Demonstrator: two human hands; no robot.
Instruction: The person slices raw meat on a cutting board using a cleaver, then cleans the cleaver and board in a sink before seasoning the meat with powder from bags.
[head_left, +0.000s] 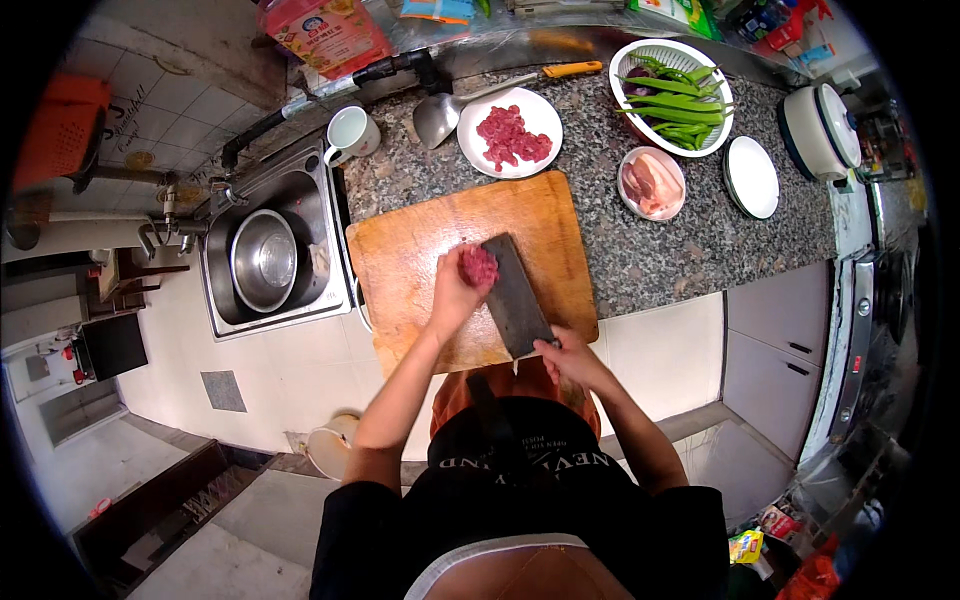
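Note:
My left hand [457,297] is closed around a lump of chopped red meat [479,266] over the wooden cutting board [410,240]. Right beside the meat lies the broad dark blade of a cleaver [518,300], flat side up and slanting across the board. My right hand [568,358] grips its handle at the board's near right edge. Beyond the board, a white plate [550,106] carries more cut red meat [514,138]. A small bowl [652,212] to the right contains pale pink pieces of meat [654,181].
A sink [215,290] with a metal basin [264,260] adjoins the counter on the left. Behind the board are a white mug [352,132] and a spatula [437,120]. Green peppers [676,103] fill a white colander [622,62]. White plates [751,177] and a pot [822,130] stand right.

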